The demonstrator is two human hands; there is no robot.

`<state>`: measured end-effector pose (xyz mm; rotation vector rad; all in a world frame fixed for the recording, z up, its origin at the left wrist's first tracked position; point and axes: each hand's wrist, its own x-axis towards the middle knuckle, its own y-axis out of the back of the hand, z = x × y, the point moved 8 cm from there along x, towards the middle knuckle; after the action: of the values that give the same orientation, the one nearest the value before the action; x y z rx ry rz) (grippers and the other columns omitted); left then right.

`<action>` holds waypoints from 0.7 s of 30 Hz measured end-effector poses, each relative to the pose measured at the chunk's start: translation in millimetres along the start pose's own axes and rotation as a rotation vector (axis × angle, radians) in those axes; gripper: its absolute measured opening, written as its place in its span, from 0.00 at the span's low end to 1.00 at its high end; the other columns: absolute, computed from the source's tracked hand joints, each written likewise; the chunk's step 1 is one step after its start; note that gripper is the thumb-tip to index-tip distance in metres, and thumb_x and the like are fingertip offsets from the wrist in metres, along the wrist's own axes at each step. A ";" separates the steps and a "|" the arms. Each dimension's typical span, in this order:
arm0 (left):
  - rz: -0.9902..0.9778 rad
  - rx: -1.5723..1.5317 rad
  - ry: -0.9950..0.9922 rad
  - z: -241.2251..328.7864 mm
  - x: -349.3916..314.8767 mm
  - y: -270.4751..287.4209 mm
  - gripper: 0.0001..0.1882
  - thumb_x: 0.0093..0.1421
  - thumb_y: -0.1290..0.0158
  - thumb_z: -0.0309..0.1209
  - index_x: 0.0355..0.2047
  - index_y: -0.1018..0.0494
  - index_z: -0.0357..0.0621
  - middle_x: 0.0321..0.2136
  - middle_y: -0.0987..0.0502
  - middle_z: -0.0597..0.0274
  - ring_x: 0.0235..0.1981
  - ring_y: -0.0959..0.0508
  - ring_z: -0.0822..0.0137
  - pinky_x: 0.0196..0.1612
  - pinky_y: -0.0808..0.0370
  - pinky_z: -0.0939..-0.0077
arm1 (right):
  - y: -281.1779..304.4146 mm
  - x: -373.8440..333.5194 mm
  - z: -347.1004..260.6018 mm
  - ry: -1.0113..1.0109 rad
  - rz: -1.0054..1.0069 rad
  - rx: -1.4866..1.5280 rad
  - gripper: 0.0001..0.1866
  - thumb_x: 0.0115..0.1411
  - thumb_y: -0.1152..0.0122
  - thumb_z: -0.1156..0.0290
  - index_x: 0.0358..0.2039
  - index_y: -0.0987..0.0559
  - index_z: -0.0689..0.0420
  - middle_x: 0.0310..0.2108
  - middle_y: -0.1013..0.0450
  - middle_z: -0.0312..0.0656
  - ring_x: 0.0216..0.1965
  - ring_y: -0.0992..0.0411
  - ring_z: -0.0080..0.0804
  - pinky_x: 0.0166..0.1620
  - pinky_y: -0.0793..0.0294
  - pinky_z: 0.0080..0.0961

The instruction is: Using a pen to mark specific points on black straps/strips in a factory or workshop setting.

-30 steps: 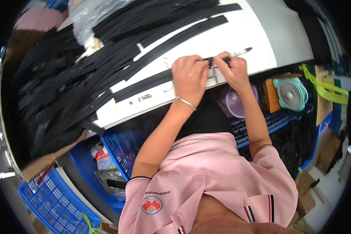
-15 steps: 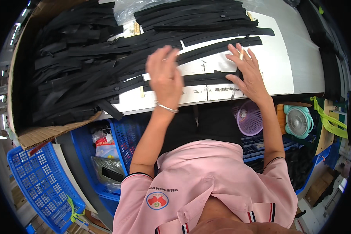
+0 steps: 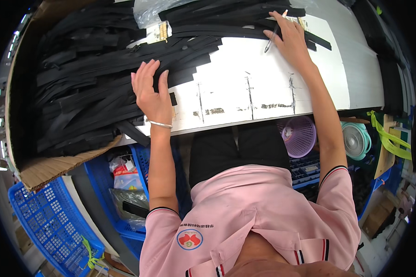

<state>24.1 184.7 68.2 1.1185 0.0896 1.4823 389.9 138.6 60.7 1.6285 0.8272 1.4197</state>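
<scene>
My left hand (image 3: 152,99) rests over the right ends of a heap of black fabric strips (image 3: 101,92), fingers stretched out and thumb apart. Farther right, my right hand (image 3: 291,44) reaches to the back, with a slim pen (image 3: 268,46) held slantwise between its fingers. The fingers lie at a second pile of black strips (image 3: 217,23). Whether they also touch a strip, I cannot tell. Beneath both hands lies a white board (image 3: 245,60) with dark drawn lines and smudges along its near side.
An opened cardboard box (image 3: 67,159) surrounds the heap at left. Clear plastic film (image 3: 150,14) lies at the back. Below the table are blue baskets (image 3: 55,226), a purple basket (image 3: 300,138) and a small turquoise fan (image 3: 356,138).
My left hand has moved left toward the heap. My right hand has moved to the back with the pen. The strips that crossed the board's middle are no longer there.
</scene>
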 end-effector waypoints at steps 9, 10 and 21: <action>-0.333 -0.204 -0.308 89.6 -41.1 -51.0 0.18 0.56 0.35 0.26 0.48 0.19 0.46 0.48 0.17 0.62 0.56 0.21 0.59 0.70 0.41 0.54 | 81.6 -92.3 -121.5 0.117 0.119 0.690 0.24 0.55 0.27 0.73 0.53 0.20 0.55 0.46 0.19 0.40 0.47 0.22 0.39 0.54 0.25 0.35; -0.378 -0.193 -0.310 97.6 -48.2 -59.0 0.19 0.56 0.36 0.26 0.49 0.20 0.46 0.50 0.18 0.61 0.57 0.22 0.58 0.71 0.42 0.53 | 76.9 -103.2 -135.7 0.174 0.081 0.631 0.25 0.56 0.29 0.72 0.55 0.22 0.54 0.48 0.19 0.41 0.53 0.23 0.39 0.61 0.30 0.42; -0.395 -0.213 -0.376 66.0 -42.2 -41.1 0.22 0.59 0.36 0.26 0.56 0.22 0.43 0.57 0.22 0.54 0.63 0.26 0.53 0.71 0.40 0.51 | 78.6 -160.4 -11.9 0.017 -0.114 0.313 0.23 0.62 0.33 0.73 0.58 0.23 0.55 0.58 0.22 0.41 0.65 0.29 0.35 0.74 0.46 0.45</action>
<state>90.0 127.6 53.6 1.1117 -0.1030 0.8942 351.0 -36.1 57.0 1.7687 1.1803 1.2735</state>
